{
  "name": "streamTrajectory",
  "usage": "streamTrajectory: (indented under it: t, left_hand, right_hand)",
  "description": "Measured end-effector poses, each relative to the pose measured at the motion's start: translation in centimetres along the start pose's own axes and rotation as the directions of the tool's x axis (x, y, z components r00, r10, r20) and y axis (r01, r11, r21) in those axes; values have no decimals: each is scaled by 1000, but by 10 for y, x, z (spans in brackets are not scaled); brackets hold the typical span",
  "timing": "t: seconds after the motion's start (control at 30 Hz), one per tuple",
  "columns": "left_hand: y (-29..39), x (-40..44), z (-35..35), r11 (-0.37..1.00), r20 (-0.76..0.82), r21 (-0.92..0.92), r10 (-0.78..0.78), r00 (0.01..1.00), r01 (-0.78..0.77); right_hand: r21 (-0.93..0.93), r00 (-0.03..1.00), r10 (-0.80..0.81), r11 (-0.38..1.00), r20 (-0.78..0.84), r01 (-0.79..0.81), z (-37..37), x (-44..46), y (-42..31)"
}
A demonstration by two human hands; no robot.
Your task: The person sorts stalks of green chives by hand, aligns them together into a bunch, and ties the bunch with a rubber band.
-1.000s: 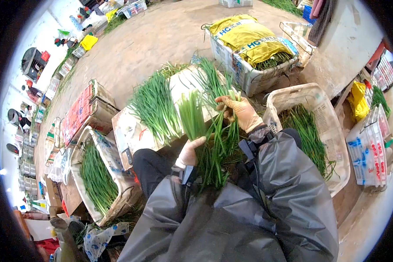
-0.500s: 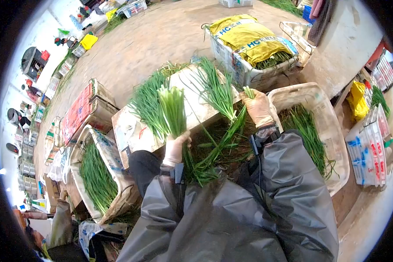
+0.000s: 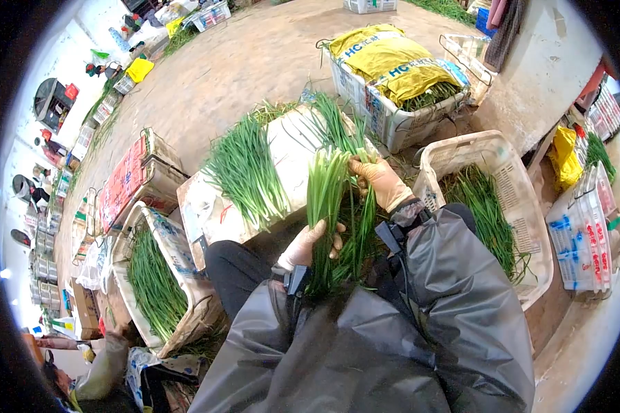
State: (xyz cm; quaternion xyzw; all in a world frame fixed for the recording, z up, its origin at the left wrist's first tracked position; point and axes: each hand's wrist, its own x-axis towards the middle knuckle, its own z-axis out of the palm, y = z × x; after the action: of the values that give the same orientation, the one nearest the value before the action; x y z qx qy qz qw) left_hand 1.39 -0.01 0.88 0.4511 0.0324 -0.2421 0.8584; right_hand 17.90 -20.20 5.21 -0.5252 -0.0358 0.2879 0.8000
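In my left hand (image 3: 315,246), gloved and closed, a bunch of chives (image 3: 326,182) stands upright with its pale cut ends on top and its leaves hanging toward my lap. My right hand (image 3: 381,182), also gloved, is closed beside the top of that bunch. It grips a few chive stems whose leaves trail down below it; the fingertips are partly hidden. On the white board (image 3: 293,148) before me lies a pile of loose chives (image 3: 248,172), with a second pile (image 3: 337,127) farther right.
A crate of chives (image 3: 523,206) stands at my right, another crate (image 3: 127,282) at my left. Ahead is a crate covered by a yellow sack (image 3: 386,58). A lidded red-topped crate (image 3: 127,175) sits to the left. A co-worker's sleeve (image 3: 103,368) shows lower left.
My left hand has moved right and slightly down with its bunch, away from the left pile. My right hand has come left and down, so both hands are now close together.
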Motion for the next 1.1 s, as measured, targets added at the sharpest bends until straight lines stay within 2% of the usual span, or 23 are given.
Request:
streamTrajectory:
  t: [0.1,0.2,0.3,0.37,0.43,0.53,0.6,0.63,0.7,0.73,0.77,0.87,0.93,0.97,1.07,1.1]
  left_hand:
    - [2,1,-3,998,63,-19,-63,996,64]
    - [-2,2,-1,992,67,-97,-77,995,84]
    - [-2,1,4,967,-45,-244,-82,996,69]
    - [-2,2,2,956,-33,-284,-86,996,73]
    - [-2,4,-3,946,34,-314,-76,997,83]
    - [-6,5,-1,916,-89,-391,-137,986,92]
    - [-6,3,7,926,-173,-375,-124,977,51]
    - [-6,3,11,930,-214,-365,-117,970,32]
    - [-9,2,11,931,-188,-362,-114,976,39]
    - [-11,1,10,932,-175,-360,-112,978,42]
    - [-18,4,-7,929,-94,-359,-135,986,93]
    - [-23,5,-12,954,-126,-282,-138,982,98]
    - [-21,3,-4,935,-116,-344,-128,985,81]
    - [-20,2,-2,924,-111,-376,-122,986,72]
    - [-23,4,-4,891,-197,-453,-87,977,-12]
    - [-21,4,-2,866,-221,-499,-104,970,-21]
  right_hand:
    - [-59,1000,-17,998,9,18,4,-4,-2]
    - [1,1000,-21,1000,18,21,3,-1,4]
    - [-65,1000,-4,998,-1,4,1,-6,-2]
    - [-110,999,-20,994,42,25,-2,-11,-6]
    - [-73,995,-45,996,87,51,-2,-15,-6]
    - [12,988,-17,1000,156,15,-5,-14,-6]
    - [53,983,7,998,182,-17,-6,-15,-7]
    - [56,984,-31,998,173,21,-5,-14,-5]
    - [60,982,-109,993,155,101,2,-12,1]
    - [77,984,-106,992,146,96,4,-11,4]
    - [94,985,-103,991,137,91,5,-9,5]
    - [177,985,-64,984,160,35,1,-3,11]
    - [213,986,-31,977,162,-5,3,-4,9]
    - [242,995,-25,970,99,0,5,-6,10]
    - [326,997,-34,945,64,11,8,-10,8]
    - [285,999,-51,957,7,47,7,-7,12]
